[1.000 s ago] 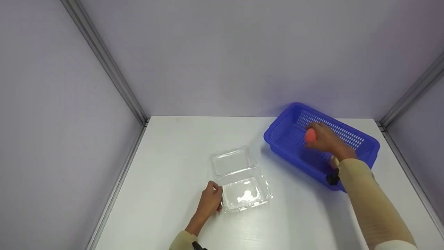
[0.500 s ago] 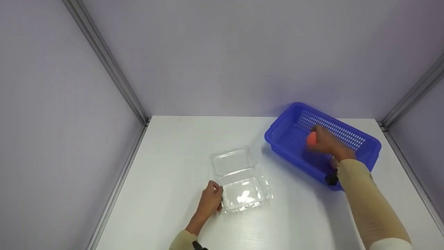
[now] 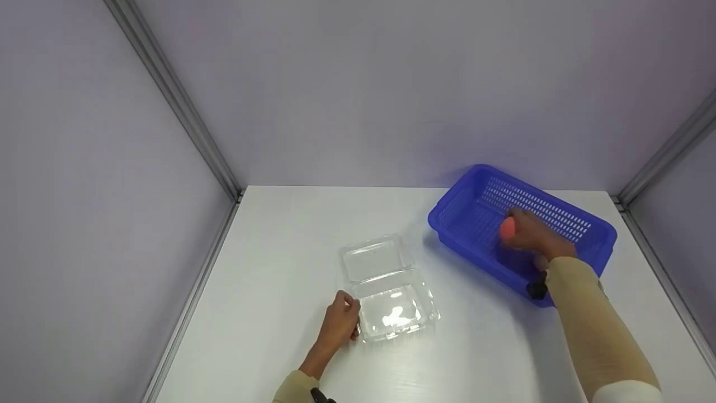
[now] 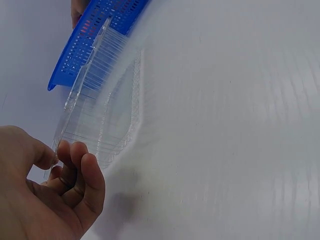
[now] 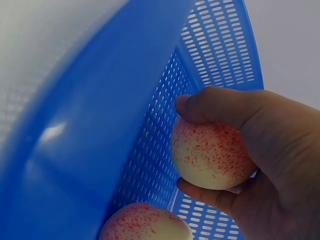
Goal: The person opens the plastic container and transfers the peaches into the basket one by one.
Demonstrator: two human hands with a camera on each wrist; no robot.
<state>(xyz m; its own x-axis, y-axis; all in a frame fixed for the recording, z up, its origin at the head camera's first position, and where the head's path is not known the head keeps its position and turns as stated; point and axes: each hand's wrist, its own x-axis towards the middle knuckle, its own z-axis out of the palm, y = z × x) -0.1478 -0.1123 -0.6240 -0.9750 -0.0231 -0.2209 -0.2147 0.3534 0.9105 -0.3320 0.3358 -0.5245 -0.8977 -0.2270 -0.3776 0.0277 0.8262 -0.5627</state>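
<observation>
My right hand (image 3: 536, 234) is inside the blue plastic basket (image 3: 467, 253), gripping a peach (image 5: 210, 155) between thumb and fingers. Red speckles cover the peach's pale skin. A second peach (image 5: 142, 225) lies in the basket below it, partly cut off by the right wrist view's edge. To the left, a clear plastic clamshell box (image 3: 391, 313) lies on the table with its lid (image 3: 375, 260) folded back, away from me. The left hand (image 3: 338, 320) pinches the box's left rim between thumb and fingertips, as the left wrist view confirms.
The white table (image 3: 279, 268) meets a pale back wall (image 3: 358, 101) and side walls with grey metal corner rails (image 3: 184, 112). The basket stands at the back right, turned at an angle, its high slotted sides rising round the right hand.
The right hand, still gripping the peach, has moved slightly toward me and to the right inside the basket. The left hand and the clamshell box have stayed in place.
</observation>
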